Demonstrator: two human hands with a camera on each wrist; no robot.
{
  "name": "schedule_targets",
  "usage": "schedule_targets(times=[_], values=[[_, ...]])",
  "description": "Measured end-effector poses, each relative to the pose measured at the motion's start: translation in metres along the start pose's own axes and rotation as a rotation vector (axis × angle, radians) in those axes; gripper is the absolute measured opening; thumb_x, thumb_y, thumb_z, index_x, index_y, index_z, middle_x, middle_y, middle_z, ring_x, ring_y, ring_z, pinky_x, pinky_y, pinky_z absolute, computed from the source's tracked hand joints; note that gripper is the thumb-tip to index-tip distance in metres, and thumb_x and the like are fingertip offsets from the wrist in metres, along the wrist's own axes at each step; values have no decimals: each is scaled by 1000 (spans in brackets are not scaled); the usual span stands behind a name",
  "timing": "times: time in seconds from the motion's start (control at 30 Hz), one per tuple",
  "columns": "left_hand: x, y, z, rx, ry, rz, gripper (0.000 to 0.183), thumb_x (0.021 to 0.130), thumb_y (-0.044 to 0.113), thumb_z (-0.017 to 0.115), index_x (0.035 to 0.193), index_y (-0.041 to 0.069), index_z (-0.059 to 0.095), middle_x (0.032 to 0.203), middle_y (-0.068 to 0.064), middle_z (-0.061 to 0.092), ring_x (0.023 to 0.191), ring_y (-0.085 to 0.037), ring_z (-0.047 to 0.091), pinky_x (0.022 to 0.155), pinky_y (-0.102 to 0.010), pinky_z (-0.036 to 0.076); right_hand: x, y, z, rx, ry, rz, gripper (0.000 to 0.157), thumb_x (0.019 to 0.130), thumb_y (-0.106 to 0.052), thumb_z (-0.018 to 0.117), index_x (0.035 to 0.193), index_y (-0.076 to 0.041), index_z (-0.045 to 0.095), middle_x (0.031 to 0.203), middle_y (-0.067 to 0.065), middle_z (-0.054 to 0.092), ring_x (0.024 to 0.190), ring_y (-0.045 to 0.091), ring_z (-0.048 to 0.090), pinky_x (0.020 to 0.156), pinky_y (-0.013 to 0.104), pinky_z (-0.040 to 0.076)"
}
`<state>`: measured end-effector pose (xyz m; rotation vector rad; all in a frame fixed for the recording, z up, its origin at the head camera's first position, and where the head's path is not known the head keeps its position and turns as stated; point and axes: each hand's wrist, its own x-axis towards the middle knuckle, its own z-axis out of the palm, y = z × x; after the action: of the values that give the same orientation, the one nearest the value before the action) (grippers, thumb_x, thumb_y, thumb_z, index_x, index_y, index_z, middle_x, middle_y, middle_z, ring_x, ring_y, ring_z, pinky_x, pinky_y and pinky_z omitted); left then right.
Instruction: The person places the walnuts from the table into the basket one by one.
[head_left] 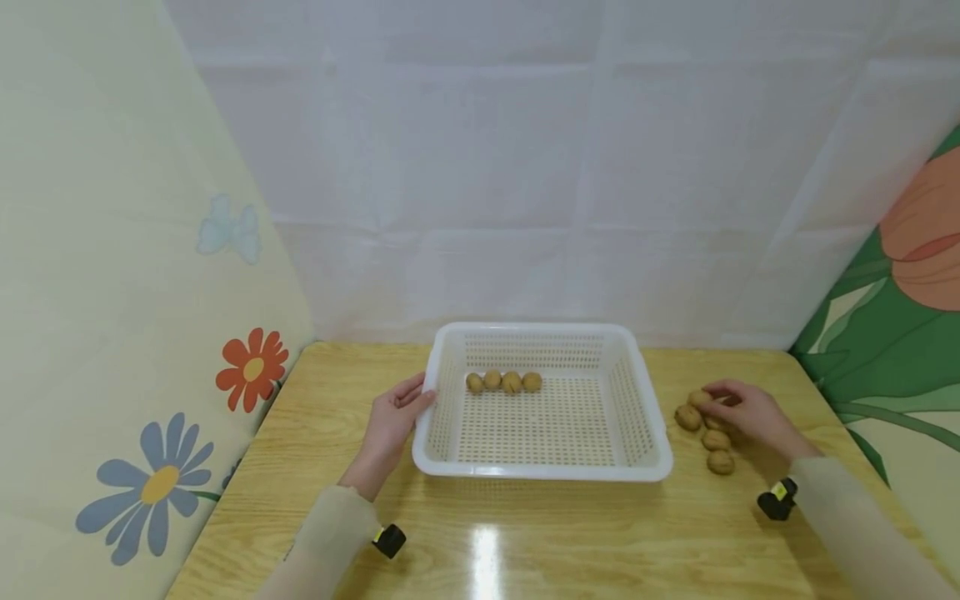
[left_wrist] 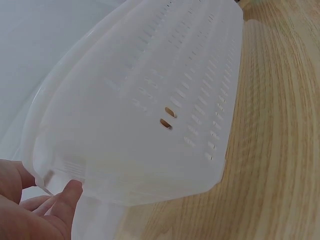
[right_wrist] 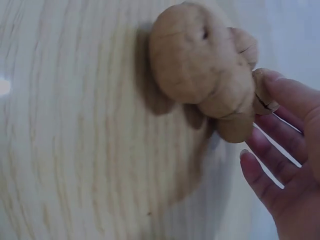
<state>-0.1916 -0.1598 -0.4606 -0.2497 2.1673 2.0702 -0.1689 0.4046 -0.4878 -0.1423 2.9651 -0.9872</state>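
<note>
A white plastic basket [head_left: 543, 472] with slotted sides stands on the table. My left hand [head_left: 388, 423] grips its left rim, thumb and fingers on either side of the edge, as the left wrist view shows. Inside, several walnuts [head_left: 512, 382] lie in a row near the back left. To the right of the basket, my right hand [head_left: 756, 414] reaches over a small group of walnuts [head_left: 717, 439]. Between its thumb and fingers it pinches one walnut [right_wrist: 265, 92] at the far side of the group; the others sit close beside it.
The wooden table [head_left: 570, 542] ends at a white cloth backdrop [head_left: 510, 208]. Flower-printed panels flank it, one on the left [head_left: 90, 333] and one on the right [head_left: 892, 350]. Each wrist carries a small black camera.
</note>
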Motion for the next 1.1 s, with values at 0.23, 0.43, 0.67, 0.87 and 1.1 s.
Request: schedule_targets(times=[0.23,0.43,0.67,0.87,1.1], values=[[0,2,-1,-6,-1,-2,49,103,15,67,150,6,54,145,-18,61,126,-28,65,94,-30,60,-5,-22,-9,5,12,-7,44,104,-29,67,132,4,65,121,25,69,103,32,63,77,36,56],[0,1,-2,-11,-14,-6,49,104,16,66,151,6,53,146,-18,60,126,-27,64,95,-30,60,-4,-44,-14,-25,-11,-37,46,104,-34,67,134,0,65,125,23,68,105,34,64,81,46,57],[1,-1,-2,-14,-20,-3,50,104,17,66,151,6,53,146,-18,60,126,-28,64,96,-32,60,-2,-71,-20,14,-47,-33,53,103,-44,66,139,-5,64,127,19,68,108,32,63,78,37,57],[-1,0,-2,-19,-21,13,51,104,16,66,151,4,52,146,-20,60,128,-32,63,95,-31,59,4,-97,-24,2,-46,-71,51,102,-45,66,137,-8,65,124,14,69,108,29,63,84,39,56],[-2,0,-2,-20,-28,22,51,103,15,67,150,2,52,146,-22,59,128,-33,63,94,-30,60,19,-122,-25,-19,-70,-116,48,100,-47,68,134,-12,68,116,8,71,103,25,64,84,38,55]])
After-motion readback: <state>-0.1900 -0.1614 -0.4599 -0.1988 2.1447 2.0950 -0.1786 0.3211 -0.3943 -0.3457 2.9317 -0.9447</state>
